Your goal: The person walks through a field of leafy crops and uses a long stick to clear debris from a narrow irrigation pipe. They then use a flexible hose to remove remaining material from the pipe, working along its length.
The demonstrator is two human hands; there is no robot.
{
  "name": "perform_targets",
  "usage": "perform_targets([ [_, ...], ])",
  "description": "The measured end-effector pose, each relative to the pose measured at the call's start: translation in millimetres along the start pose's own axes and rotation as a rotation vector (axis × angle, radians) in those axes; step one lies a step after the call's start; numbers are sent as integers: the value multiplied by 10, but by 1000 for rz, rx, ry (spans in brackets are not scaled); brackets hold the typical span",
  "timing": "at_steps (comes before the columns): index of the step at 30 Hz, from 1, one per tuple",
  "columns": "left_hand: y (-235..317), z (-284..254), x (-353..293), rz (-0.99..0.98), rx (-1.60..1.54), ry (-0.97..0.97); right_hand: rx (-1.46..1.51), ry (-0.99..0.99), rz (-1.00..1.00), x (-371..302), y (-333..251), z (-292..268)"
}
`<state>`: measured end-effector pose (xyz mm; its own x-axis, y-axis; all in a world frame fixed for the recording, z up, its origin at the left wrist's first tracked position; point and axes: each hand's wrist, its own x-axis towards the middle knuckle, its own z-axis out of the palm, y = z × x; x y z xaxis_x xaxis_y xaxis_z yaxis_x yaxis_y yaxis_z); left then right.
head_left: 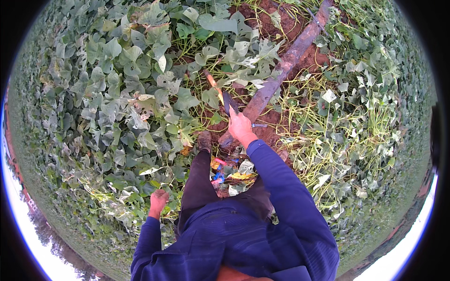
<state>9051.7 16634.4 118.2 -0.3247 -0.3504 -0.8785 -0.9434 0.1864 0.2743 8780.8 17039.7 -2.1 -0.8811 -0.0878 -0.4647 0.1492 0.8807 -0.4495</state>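
My right hand (240, 127) is wrapped round the black grip of a hand tool (214, 85). Its narrow orange, rusty-looking part slants up and left into the leaves; whether that part is a blade or a shaft, I cannot tell. Just beyond that hand a long mud-stained pipe (274, 79) lies slantwise over the soil, with a small blue piece (259, 125) beside its lower part. At my left side, my left hand (159, 199) hangs above the vines with its fingers curled in, and nothing shows in it.
Broad-leaved vines (108, 89) spread on the left, and pale, tangled stems (365, 122) on the right. Reddish soil (276, 23) shows along the pipe. My muddy left shoe (205, 140) stands near the pipe's lower end. Between my legs lie bright scraps (219, 177), coloured blue, pink and yellow.
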Motion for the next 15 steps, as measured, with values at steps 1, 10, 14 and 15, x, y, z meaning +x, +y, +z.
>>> perform_targets([
  [1,-124,-163,77,-33,-1,-14,-33,-44,-6,83,-60,-16],
  [10,-271,-350,546,-140,-80,-127,-20,159,28,624,-739,-90],
  [14,5,-397,529,-23,-138,-122,-1,-48,109,1165,-907,283],
  [15,32,-435,525,-23,-154,-105,-51,-90,89,1272,-900,341],
])
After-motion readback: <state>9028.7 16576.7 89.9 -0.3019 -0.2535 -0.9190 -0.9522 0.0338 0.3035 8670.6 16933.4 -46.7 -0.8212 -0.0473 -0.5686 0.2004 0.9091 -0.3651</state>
